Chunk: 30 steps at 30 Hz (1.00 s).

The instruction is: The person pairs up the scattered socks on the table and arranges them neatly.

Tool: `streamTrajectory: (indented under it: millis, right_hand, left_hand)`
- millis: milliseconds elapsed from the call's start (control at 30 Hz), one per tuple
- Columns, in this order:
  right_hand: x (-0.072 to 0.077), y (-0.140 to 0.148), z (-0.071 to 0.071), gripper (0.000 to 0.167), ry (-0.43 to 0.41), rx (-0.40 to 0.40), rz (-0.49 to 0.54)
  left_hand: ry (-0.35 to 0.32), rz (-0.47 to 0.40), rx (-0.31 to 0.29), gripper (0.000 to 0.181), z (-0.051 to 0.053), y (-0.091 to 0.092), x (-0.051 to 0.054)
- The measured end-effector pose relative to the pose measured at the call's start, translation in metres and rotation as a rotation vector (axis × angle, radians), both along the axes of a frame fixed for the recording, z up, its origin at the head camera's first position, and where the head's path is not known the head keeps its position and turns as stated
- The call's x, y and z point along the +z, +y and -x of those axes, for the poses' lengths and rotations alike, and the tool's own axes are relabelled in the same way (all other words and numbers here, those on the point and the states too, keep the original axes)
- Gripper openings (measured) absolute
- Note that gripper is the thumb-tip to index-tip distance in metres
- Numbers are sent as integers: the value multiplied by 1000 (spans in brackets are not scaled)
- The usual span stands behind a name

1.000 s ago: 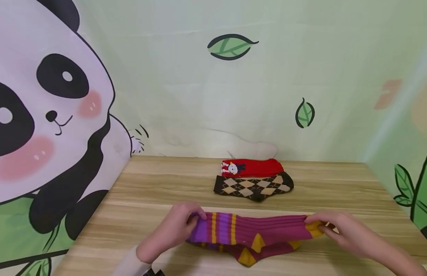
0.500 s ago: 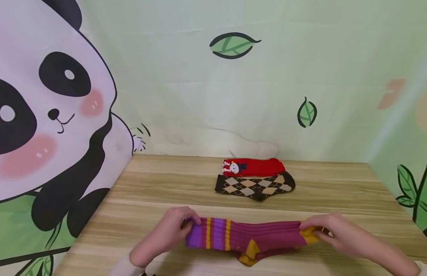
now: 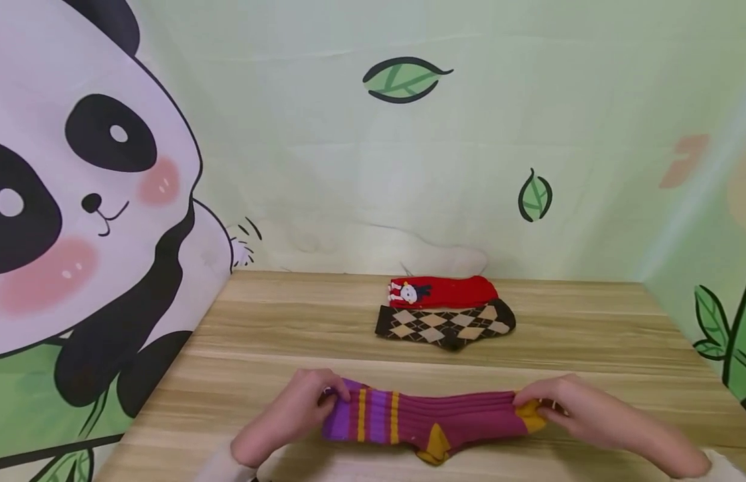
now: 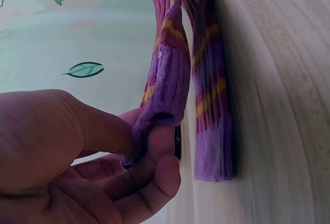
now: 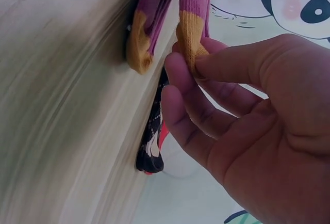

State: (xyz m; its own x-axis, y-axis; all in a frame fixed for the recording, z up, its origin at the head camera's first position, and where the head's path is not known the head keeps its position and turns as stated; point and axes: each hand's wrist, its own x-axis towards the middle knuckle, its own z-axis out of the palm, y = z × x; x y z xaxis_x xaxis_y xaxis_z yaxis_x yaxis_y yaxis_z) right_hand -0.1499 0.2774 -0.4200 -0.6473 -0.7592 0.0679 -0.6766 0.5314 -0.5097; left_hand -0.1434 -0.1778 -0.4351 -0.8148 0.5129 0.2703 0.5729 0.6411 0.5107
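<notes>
A magenta sock (image 3: 469, 418) with purple and yellow bands is stretched between both hands, above the table's near part. My left hand (image 3: 301, 408) pinches the purple cuff between thumb and fingers. The right hand (image 3: 574, 415) pinches the yellow toe at the other end. In the left wrist view a matching second sock (image 4: 214, 141) lies on the wood beside the held one. Its yellow toe also shows in the right wrist view, next to the held toe (image 5: 191, 35). From the head, the held sock mostly hides this second sock.
Farther back on the wooden table (image 3: 276, 321) lies a black and tan argyle sock (image 3: 433, 327). A red sock (image 3: 457, 292) with a cartoon figure lies just behind it, close to the back wall (image 3: 288, 167). A panda is printed on the left wall.
Both hands have moved slightly left and lower with the held sock, which now covers most of the second sock in the head view. The argyle and red socks stay put.
</notes>
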Motion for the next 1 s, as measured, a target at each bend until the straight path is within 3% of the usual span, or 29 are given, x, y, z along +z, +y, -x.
streamTrajectory:
  millis: [267,633,1000]
  right_hand:
    - [-9,-7,4,32,-31,-7,-23]
    - [-18,-13,11,31,32,-9,-3]
    - [-29,-16,11,31,91,-53,-7]
  left_hand:
    - [37,35,-6,23,7,3,-8]
    - [-8,73,10,17,14,6,-11]
    - [1,86,8,16,18,11,-19]
